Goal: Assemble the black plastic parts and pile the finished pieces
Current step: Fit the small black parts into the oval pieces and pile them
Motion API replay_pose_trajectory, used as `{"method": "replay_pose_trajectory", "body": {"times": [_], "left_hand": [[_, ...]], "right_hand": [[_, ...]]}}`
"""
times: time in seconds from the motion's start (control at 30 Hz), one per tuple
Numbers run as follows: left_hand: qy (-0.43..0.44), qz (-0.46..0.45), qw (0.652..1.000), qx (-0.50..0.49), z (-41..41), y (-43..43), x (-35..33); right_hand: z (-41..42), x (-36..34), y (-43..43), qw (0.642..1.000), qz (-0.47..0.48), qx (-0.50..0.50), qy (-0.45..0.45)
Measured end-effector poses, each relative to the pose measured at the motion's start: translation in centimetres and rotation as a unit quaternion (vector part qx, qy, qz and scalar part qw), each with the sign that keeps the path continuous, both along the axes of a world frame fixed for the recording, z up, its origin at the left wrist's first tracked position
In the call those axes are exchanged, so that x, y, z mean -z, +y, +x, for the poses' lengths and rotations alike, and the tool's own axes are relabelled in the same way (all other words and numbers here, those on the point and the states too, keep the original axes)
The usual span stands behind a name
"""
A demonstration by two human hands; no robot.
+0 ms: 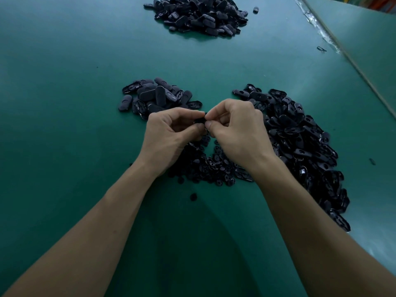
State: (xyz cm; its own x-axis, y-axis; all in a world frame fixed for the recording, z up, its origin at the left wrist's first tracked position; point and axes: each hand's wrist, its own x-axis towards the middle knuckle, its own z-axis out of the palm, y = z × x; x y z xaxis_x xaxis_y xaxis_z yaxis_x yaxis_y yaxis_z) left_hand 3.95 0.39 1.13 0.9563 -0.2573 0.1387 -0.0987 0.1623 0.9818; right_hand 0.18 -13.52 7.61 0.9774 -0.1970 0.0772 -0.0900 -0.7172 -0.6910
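Observation:
My left hand [171, 133] and my right hand [237, 129] meet at the middle of the green table, fingers curled, both pinching one small black plastic part [199, 121] between the fingertips; most of it is hidden. Just behind my left hand lies a small pile of black oval pieces [156, 96]. A long heap of black oval shells [304, 144] runs along the right. Under my wrists sits a scatter of small round black parts [210, 168].
A large pile of black pieces [199, 15] lies at the far end of the green table [64, 103]. Single stray parts [193, 196] lie near my forearms and at the far right. A taped seam [334, 41] runs diagonally at the right.

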Motion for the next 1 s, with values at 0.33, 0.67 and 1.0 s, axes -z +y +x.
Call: {"method": "replay_pose_trajectory", "body": {"times": [0.33, 0.67, 1.0], "left_hand": [[-0.012, 0.005, 1.0, 0.005, 0.1, 0.1, 0.2], [-0.025, 0.016, 1.0, 0.001, 0.2, 0.1, 0.2], [0.028, -0.021, 0.999, -0.006, 0.3, 0.2, 0.1]], "right_hand": [[-0.2, 0.1, 0.5, 1.0, 0.003, -0.001, -0.017], [-0.3, 0.0, 0.5, 0.999, 0.042, -0.028, 0.002], [0.6, 0.8, -1.3, 0.993, 0.105, -0.049, 0.014]]}}
